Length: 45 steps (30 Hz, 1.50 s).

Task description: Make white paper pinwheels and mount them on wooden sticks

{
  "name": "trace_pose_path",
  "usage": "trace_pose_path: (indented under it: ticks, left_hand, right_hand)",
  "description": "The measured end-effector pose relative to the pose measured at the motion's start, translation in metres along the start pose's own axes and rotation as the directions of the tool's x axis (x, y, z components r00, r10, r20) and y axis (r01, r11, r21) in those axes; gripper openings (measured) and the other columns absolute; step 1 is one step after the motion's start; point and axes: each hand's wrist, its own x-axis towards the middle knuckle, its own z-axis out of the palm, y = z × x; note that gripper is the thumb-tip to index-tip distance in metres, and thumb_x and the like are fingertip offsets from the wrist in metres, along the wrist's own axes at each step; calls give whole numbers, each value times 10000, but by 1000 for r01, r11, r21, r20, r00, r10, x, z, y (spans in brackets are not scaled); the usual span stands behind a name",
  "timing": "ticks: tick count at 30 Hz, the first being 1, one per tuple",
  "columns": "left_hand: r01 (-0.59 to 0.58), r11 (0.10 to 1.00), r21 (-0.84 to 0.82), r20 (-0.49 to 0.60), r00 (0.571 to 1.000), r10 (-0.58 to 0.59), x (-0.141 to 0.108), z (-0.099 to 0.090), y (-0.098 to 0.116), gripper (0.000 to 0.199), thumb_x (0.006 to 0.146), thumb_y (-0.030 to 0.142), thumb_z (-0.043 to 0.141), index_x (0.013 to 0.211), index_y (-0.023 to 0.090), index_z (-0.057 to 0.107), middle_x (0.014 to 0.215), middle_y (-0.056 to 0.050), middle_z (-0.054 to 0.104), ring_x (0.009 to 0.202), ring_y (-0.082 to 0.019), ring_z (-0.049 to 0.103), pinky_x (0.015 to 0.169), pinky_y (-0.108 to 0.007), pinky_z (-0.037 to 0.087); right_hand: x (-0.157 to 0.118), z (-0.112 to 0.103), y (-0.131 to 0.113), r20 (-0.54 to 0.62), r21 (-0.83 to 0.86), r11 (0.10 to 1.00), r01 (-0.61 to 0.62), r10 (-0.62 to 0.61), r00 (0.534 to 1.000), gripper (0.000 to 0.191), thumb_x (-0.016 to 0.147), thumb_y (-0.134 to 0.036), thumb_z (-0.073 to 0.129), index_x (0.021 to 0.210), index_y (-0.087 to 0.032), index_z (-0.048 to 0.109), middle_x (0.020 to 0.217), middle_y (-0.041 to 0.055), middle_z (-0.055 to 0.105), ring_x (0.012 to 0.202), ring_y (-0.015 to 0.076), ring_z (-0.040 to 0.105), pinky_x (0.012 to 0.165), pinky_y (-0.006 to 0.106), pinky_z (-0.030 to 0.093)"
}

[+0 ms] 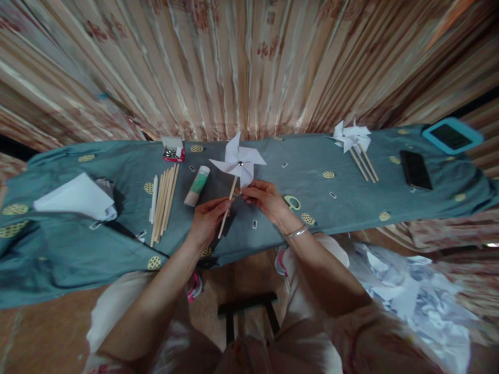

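Note:
A white paper pinwheel (249, 156) with a shiny pin at its centre sits on top of a wooden stick (223, 224). My left hand (209, 221) is closed around that stick below the blades. With thumb and fingers pinched, my right hand (265, 198) grips the tip of the pinwheel's lowest blade. Just left of the pinwheel lies a green and white glue stick (197, 186). Scissors with light green handles (292, 202) lie beside my right hand, partly hidden by it.
Several wooden sticks (166, 200) and a white pen-like stick (154, 197) lie left, near folded white paper (76, 197). An open red box of pins (173, 151) stands behind. Pinwheels (353, 137), a phone (416, 170) and a blue-framed device (452, 136) are right. Paper scraps (417, 301) fill a bag below.

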Motion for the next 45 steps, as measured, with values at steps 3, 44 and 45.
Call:
trace_pose_path:
  ticks: [3,44,45]
  left_hand:
    - [2,1000,-9,-9,1000,-2,0,1,0,480,405,402,967,764,136,793,601,0,649,566,-82,527,548,-211,407]
    - [26,997,76,15,1000,-27,-2,1,-5,490,425,467,958,767,149,808,562,-2,620,549,-87,503,515,-210,368]
    - [32,996,84,17,999,-34,-2,1,-6,489,428,467,956,767,147,811,555,-3,619,548,-86,500,514,-208,357]
  right_hand:
    - [-1,2,0,8,-9,1000,-11,11,1000,264,511,-362,898,645,-197,741,624,-40,674,586,65,559,574,193,429]
    - [10,-40,-33,-298,-92,965,246,-262,918,379,465,-522,915,605,-232,716,590,-48,633,546,70,486,509,193,408]
    - [11,-39,-33,-291,-85,965,248,-262,920,367,466,-503,917,611,-230,719,571,-53,616,539,68,479,503,191,402]
